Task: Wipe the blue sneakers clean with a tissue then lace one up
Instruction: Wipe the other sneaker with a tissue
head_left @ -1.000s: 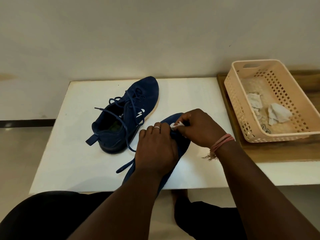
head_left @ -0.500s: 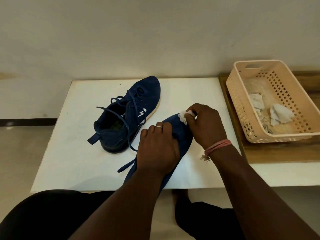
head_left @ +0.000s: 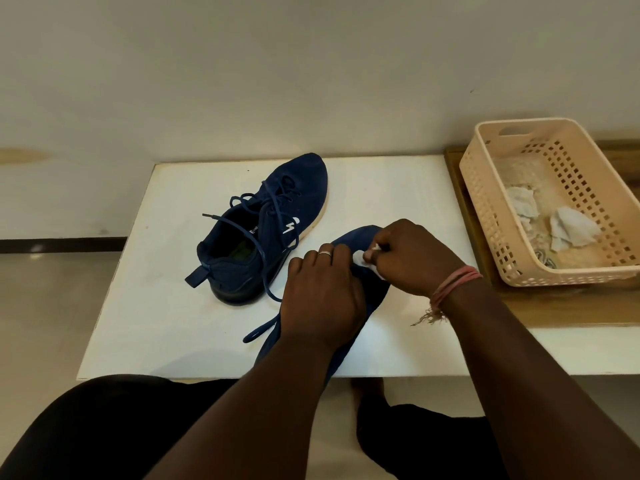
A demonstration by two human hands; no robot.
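Two blue sneakers lie on the white table (head_left: 166, 306). The far sneaker (head_left: 273, 223) sits on its sole with loose laces, toe pointing away. The near sneaker (head_left: 360, 237) is mostly hidden under my hands, its heel over the table's front edge. My left hand (head_left: 322, 296) grips it over the middle, fingers curled down around it. My right hand (head_left: 412, 258) pinches a small white tissue (head_left: 362, 259) against the sneaker's upper near the toe. A lace end (head_left: 259, 330) trails out to the left.
A beige perforated plastic basket (head_left: 485, 202) stands on a wooden surface (head_left: 554, 306) to the right and holds crumpled used tissues (head_left: 568, 226). A plain wall rises behind the table. My legs are below the front edge.
My right hand drew the tissue back from the toe toward my left hand, after pushing it out to the toe half a second ago. The left hand stayed put.
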